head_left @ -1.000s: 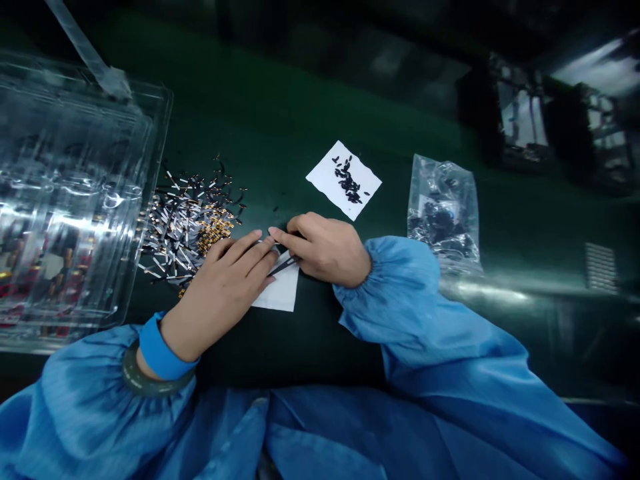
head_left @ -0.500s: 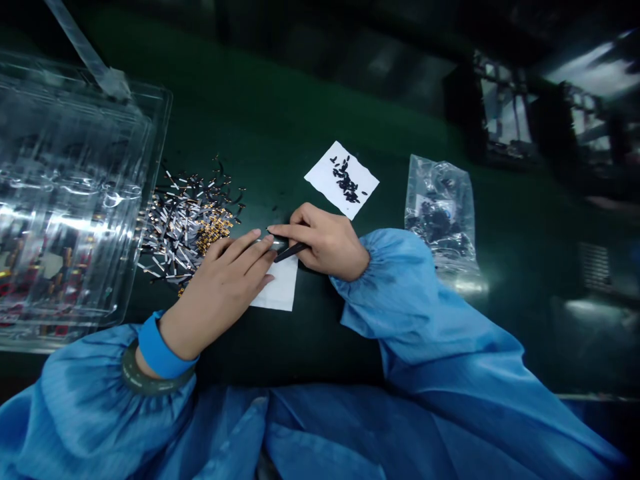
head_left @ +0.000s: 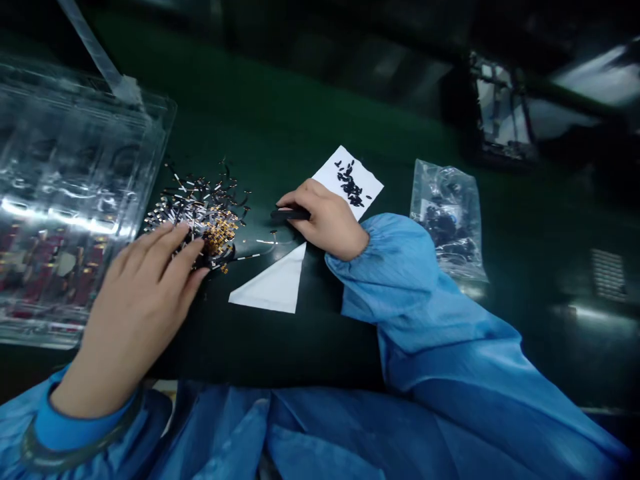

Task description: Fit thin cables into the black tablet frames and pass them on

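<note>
My left hand (head_left: 145, 293) lies over the near left side of a heap of small flex cables (head_left: 220, 230), its fingers stretched and slightly apart. The cables are dark and silvery strips with gold ends. My right hand (head_left: 327, 220) is closed around black tweezers (head_left: 290, 214), which point left above the table; their exact shape is partly hidden by the fingers. Below them, a few single flex cables (head_left: 266, 241) lie apart from the heap, above a white triangular paper (head_left: 273, 283). Behind my right hand sits a white paper square (head_left: 326, 169) with small black pieces (head_left: 353, 189).
Stacked clear plastic trays (head_left: 163, 143) stand at the left, with red and gold parts visible inside. To the right lies a clear plastic bag (head_left: 447, 213) of dark pieces. A dark-framed object (head_left: 503, 110) is at the back right of the green table (head_left: 260, 127).
My left hand has moved left, off the white triangular paper and onto the cable heap. My right hand has lifted slightly away with the tweezers, uncovering the paper and the single cables.
</note>
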`<action>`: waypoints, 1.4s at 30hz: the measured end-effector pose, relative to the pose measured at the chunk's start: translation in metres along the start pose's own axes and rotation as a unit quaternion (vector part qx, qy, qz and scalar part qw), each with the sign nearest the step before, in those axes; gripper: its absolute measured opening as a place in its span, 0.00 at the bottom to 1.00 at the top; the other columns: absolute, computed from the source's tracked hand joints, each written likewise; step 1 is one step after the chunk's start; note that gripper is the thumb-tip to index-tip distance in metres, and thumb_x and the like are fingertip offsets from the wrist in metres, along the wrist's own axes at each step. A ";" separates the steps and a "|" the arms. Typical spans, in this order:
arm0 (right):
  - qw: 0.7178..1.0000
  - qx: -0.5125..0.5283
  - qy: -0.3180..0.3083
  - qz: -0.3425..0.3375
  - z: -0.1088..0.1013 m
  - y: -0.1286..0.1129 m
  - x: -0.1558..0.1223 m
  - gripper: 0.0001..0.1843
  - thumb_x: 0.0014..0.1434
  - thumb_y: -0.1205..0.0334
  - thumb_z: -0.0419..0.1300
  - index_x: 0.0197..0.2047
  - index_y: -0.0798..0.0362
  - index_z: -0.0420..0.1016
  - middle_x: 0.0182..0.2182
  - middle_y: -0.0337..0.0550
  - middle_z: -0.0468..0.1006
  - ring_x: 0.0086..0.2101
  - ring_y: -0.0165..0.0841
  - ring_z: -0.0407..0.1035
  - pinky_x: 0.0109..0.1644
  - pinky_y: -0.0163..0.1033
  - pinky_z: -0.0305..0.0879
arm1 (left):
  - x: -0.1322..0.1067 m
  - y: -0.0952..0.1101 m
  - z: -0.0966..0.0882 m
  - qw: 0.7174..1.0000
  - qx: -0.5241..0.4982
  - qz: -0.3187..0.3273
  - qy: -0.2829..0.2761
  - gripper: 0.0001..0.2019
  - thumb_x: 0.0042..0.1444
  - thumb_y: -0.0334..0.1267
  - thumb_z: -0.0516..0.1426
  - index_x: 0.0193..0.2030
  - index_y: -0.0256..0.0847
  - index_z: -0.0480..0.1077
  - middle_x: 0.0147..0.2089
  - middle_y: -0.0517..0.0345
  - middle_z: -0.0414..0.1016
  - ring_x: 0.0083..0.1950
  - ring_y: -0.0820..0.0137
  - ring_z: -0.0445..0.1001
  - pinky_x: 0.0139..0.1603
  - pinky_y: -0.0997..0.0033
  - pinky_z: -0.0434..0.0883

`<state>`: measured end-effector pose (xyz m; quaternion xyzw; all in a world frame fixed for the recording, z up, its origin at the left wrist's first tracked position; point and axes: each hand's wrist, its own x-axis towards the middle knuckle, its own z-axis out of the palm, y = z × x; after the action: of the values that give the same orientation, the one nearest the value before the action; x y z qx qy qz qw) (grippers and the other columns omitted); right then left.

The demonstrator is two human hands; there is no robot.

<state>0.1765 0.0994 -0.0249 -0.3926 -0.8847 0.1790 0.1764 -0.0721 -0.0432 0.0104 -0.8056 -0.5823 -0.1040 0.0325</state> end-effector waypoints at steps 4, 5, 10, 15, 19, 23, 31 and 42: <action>1.000 -0.008 -0.022 -0.005 -0.001 -0.001 0.002 0.09 0.61 0.68 0.55 0.42 0.51 0.75 0.41 0.47 0.75 0.40 0.37 0.70 0.40 0.40 0.65 | -0.013 -0.016 -0.006 1.000 -0.005 -0.017 0.003 0.17 0.63 0.35 0.54 0.57 0.35 0.65 0.61 0.34 0.69 0.62 0.44 0.68 0.61 0.43 0.68; 1.000 -0.012 -0.026 -0.005 -0.001 -0.001 0.002 0.09 0.60 0.69 0.54 0.41 0.51 0.74 0.41 0.47 0.75 0.40 0.37 0.70 0.40 0.40 0.65 | -0.013 -0.016 -0.007 1.000 -0.007 -0.018 0.005 0.17 0.63 0.35 0.54 0.57 0.34 0.65 0.60 0.33 0.69 0.62 0.44 0.69 0.61 0.43 0.68; 0.999 -0.016 -0.028 -0.009 -0.002 -0.003 0.002 0.08 0.61 0.69 0.54 0.41 0.52 0.73 0.41 0.47 0.74 0.40 0.37 0.69 0.38 0.39 0.63 | 0.006 0.001 -0.003 1.000 -0.006 0.010 0.008 0.16 0.64 0.35 0.53 0.58 0.37 0.65 0.59 0.39 0.71 0.60 0.48 0.71 0.59 0.46 0.69; 1.000 -0.005 0.000 -0.022 0.001 -0.006 -0.001 0.10 0.66 0.62 0.52 0.43 0.53 0.73 0.42 0.48 0.75 0.39 0.36 0.69 0.37 0.38 0.63 | 0.036 0.009 0.014 1.000 0.001 -0.006 0.007 0.17 0.66 0.34 0.47 0.59 0.32 0.66 0.57 0.39 0.73 0.57 0.52 0.72 0.55 0.50 0.70; 1.000 -0.011 0.000 -0.021 0.004 -0.005 0.000 0.11 0.66 0.61 0.51 0.45 0.52 0.74 0.43 0.48 0.75 0.40 0.37 0.69 0.35 0.38 0.61 | 0.051 0.003 0.021 0.997 0.062 -0.045 0.005 0.17 0.68 0.36 0.45 0.56 0.37 0.70 0.50 0.46 0.75 0.49 0.55 0.73 0.44 0.54 0.69; 1.000 -0.005 0.002 -0.018 0.006 -0.003 0.000 0.12 0.66 0.62 0.51 0.44 0.52 0.75 0.42 0.48 0.75 0.40 0.37 0.69 0.36 0.38 0.61 | 0.058 -0.001 0.023 0.995 0.077 -0.059 -0.022 0.17 0.69 0.37 0.43 0.48 0.40 0.74 0.46 0.50 0.76 0.45 0.59 0.72 0.39 0.56 0.66; 0.999 0.043 0.008 -0.024 0.002 0.002 0.003 0.10 0.60 0.68 0.54 0.42 0.54 0.76 0.40 0.47 0.76 0.40 0.37 0.70 0.43 0.41 0.64 | 0.059 -0.006 0.020 0.996 0.005 -0.076 0.052 0.10 0.65 0.38 0.51 0.41 0.38 0.72 0.42 0.49 0.78 0.45 0.58 0.74 0.44 0.59 0.68; 0.996 0.032 0.042 -0.068 0.004 -0.001 0.002 0.13 0.67 0.62 0.51 0.47 0.52 0.75 0.45 0.48 0.76 0.45 0.37 0.71 0.44 0.40 0.68 | 0.057 -0.012 0.015 0.950 -0.144 -0.229 0.157 0.07 0.60 0.35 0.58 0.42 0.34 0.75 0.38 0.56 0.79 0.39 0.72 0.76 0.42 0.74 0.70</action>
<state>0.1722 0.0997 -0.0278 -0.3327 -0.8950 0.1785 0.2376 -0.0649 0.0163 0.0069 -0.6201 -0.7175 -0.3167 -0.0180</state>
